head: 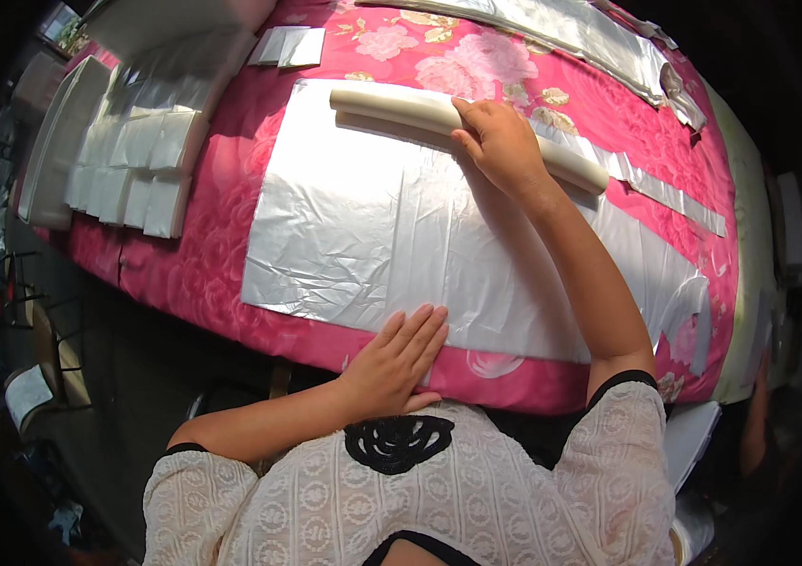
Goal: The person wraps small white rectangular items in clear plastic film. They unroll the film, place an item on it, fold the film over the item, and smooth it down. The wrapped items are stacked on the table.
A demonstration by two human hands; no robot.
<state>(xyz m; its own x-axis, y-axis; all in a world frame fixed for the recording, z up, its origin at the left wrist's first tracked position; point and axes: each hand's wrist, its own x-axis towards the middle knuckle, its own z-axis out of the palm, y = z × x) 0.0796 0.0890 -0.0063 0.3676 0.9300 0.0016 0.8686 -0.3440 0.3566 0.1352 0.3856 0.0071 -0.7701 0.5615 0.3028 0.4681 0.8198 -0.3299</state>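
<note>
A silvery-white plastic carrier bag (514,283) lies flat before me, crinkled at its left part. Two handle-like strips, one of them the upper strip (677,197), extend from its right end. Across the bag's far side rests a cream-coloured tube or rod (394,112), tilted down to the right. My right hand (503,141) is closed over the tube from above, near its middle. My left hand (397,357) lies palm down at the bag's near edge, its fingertips on the plastic and its thumb spread. It holds nothing.
The table wears a pink floral cloth (210,247). Folded plastic packets (132,170) stand in rows at the left beside a white bin (61,152). Two small packets (289,47) lie at the back. More plastic sheeting (549,35) runs along the far edge. Another person's arm (755,424) shows at right.
</note>
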